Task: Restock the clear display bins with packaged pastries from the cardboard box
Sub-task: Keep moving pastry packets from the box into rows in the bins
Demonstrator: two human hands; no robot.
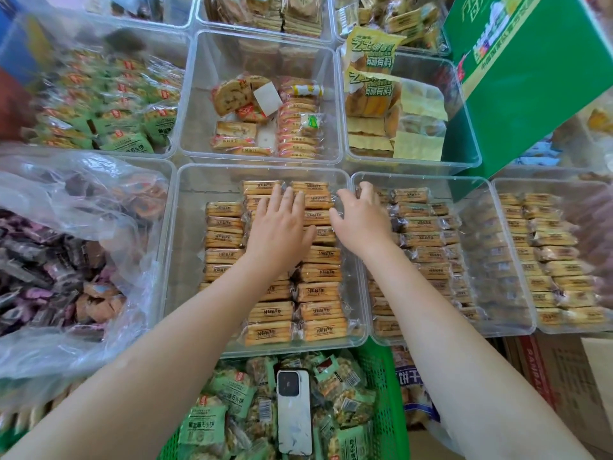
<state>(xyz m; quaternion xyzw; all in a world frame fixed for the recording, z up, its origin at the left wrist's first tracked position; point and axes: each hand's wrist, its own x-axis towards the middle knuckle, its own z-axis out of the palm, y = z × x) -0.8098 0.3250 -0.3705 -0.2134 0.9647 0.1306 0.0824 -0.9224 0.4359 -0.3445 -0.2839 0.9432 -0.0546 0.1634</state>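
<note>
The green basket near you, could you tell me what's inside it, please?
The green basket holds green snack packets with a white phone lying on top; deeper layers are covered.

I see golden-orange pastry packs [320,257] mid-frame, a green box [530,78] upper right, a white phone [294,413] and a green basket [384,393] at bottom.

Clear glossy plastic bin [185,260] holds pastries in shiny transparent film wrappers [320,315]; crinkled plastic bag [83,194] beside it.

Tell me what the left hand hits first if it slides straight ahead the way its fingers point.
The left hand lies flat on the orange-labelled packaged pastries, fingers pointing away. Going on, it would probably cross the last packets, then meet the far wall of the clear plastic bin; depth is unclear.
</note>
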